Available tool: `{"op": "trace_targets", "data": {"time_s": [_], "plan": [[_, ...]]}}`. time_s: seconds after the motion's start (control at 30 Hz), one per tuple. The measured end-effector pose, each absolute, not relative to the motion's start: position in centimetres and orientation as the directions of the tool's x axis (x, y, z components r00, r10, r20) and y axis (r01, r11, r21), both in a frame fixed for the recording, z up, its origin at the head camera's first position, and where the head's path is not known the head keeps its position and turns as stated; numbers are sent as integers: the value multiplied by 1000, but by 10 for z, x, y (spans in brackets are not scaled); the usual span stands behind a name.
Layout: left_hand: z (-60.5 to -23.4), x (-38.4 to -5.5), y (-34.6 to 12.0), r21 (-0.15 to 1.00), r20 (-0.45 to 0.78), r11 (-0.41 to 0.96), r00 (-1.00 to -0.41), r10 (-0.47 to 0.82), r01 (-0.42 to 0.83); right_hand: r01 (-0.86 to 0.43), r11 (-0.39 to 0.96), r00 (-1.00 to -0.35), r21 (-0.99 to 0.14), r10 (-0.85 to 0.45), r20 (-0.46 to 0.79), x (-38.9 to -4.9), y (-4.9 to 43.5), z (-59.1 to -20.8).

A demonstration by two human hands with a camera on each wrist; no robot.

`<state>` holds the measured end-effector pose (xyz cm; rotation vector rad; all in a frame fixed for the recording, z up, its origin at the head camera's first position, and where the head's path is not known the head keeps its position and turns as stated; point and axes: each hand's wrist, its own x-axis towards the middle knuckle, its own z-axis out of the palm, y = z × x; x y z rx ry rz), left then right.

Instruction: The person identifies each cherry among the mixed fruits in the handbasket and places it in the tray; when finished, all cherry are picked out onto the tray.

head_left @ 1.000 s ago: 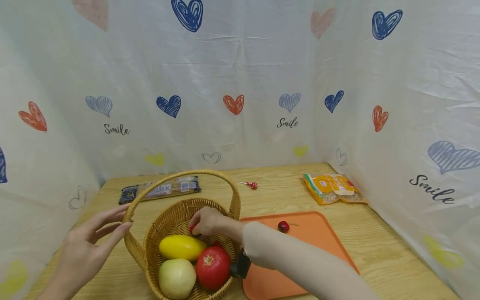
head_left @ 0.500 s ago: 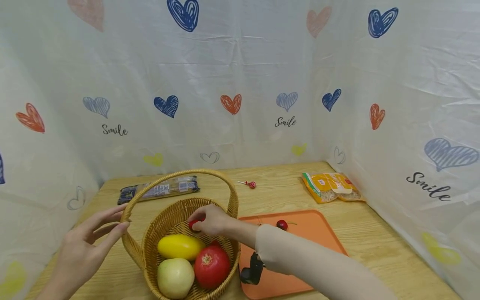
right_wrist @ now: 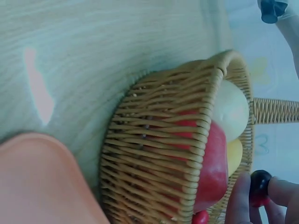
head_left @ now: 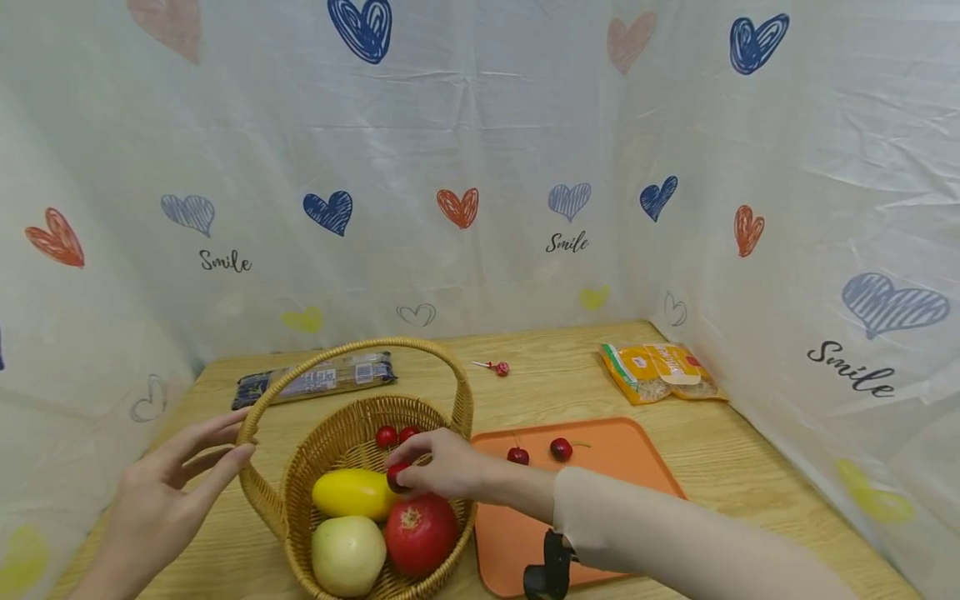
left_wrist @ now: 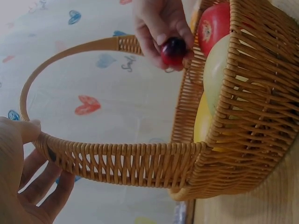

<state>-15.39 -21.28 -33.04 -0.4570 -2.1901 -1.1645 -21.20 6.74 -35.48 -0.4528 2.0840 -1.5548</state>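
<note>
A wicker basket stands on the table, its handle arching up. My left hand holds the handle's left side between thumb and fingers. Above the basket's inside, my right hand pinches a dark red cherry, also plain in the left wrist view. Two red cherries lie at the back of the basket, one partly behind the hand. Below them are a smooth yellow oblong fruit, a pale green round fruit and a red pomegranate.
An orange tray right of the basket bears two cherries with stems. Behind lie a long dark-ended clear packet, a red lollipop and an orange food bag. A heart-printed curtain encloses the table.
My right hand has drawn back from the basket's far side toward the pomegranate, uncovering two cherries there. A second cherry on the tray has come out from behind the sleeve. My left hand stays on the handle.
</note>
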Motion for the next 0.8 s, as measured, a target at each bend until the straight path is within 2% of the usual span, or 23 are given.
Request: {"op": "trace_targets", "data": {"time_s": [0.2,0.5,0.7,0.8], "plan": [[-330,-154,-212,619,660,555,-751,18,556,32,203,-815,-979,-561,-143,-209,82,-356],[-330,-153,-212,623,645,573,-764,9,532,35,214,-808,-976,-568,-154,-208,115,-357],[-330,-153,-211,624,642,574,-766,9,530,44,164,-792,-985,-596,-135,-210,140,-358],[-329,-153,-211,621,647,570,-762,13,537,42,149,-806,-988,-579,-122,-212,155,-361]]}}
